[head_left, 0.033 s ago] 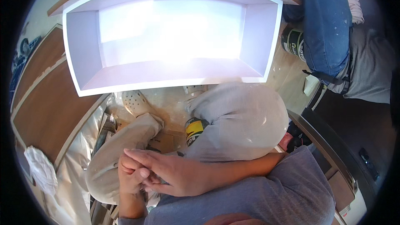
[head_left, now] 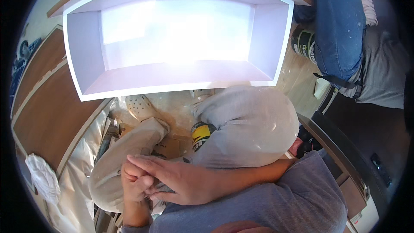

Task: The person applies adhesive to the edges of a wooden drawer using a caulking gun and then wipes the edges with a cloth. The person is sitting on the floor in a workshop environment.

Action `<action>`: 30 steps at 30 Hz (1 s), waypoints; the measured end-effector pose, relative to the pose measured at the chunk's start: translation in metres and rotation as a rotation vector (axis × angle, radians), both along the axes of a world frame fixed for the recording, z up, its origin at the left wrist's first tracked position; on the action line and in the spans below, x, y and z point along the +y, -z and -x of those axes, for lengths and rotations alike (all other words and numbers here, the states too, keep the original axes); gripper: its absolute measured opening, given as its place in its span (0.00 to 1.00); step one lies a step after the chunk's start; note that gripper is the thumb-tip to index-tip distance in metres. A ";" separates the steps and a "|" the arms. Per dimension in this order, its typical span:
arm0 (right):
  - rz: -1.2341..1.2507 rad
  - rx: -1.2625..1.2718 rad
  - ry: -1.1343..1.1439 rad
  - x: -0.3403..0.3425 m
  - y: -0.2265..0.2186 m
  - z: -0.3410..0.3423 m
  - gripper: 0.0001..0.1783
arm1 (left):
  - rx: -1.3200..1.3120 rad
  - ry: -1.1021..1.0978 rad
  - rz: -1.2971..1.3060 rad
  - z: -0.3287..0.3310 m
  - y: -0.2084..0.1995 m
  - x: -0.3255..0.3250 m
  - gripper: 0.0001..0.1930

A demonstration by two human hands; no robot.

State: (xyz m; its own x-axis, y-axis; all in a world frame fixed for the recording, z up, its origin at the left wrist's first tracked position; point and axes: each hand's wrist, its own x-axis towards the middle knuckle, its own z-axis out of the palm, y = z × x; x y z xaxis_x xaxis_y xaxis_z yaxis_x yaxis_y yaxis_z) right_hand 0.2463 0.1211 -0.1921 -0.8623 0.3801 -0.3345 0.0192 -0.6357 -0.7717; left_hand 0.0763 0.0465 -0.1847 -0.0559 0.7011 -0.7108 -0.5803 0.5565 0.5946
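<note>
White cloth (head_left: 43, 177): crumpled, well left of the fingers.
Brown panel (head_left: 56, 114): beyond the fingers, on their left.
Left hand (head_left: 137, 183): I see its fingers curled together against the right; I cannot tell whether anything is inside.
White box (head_left: 177, 30): open, well ahead of the fingers, apart from both hands.
Right hand (head_left: 187, 182): fingers closed loosely over the left hand.
Pale trousers (head_left: 250, 127): just ahead of the fingers.
Co-worker (head_left: 338, 30): blue-jeaned leg, far right of the fingers.

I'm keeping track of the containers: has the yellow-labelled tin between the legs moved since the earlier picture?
No: the yellow-labelled tin shows no visible shift against the white box.
</note>
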 end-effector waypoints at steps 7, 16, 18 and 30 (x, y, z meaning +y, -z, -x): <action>0.009 -0.039 0.011 0.014 0.004 0.005 0.40 | -0.188 -0.129 -0.084 0.008 0.012 -0.009 0.28; -0.243 -0.125 -0.035 0.044 -0.021 -0.010 0.16 | -0.055 -0.529 -0.079 0.023 0.002 -0.010 0.25; -0.380 -0.177 0.029 0.085 -0.036 -0.044 0.10 | -0.124 -0.407 -0.267 0.039 -0.014 -0.014 0.21; -1.427 -1.035 -1.303 0.248 0.221 -0.194 0.13 | 0.429 -0.498 -0.224 0.136 -0.039 -0.022 0.20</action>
State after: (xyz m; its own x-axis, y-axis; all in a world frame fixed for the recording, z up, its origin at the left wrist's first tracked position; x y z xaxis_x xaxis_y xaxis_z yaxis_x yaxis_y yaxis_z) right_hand 0.4407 0.3695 -0.4130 -0.5209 0.2409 -0.8189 0.4418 0.8970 -0.0171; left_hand -0.0598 0.0247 -0.1459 -0.6532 0.6463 -0.3945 -0.4223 0.1215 0.8983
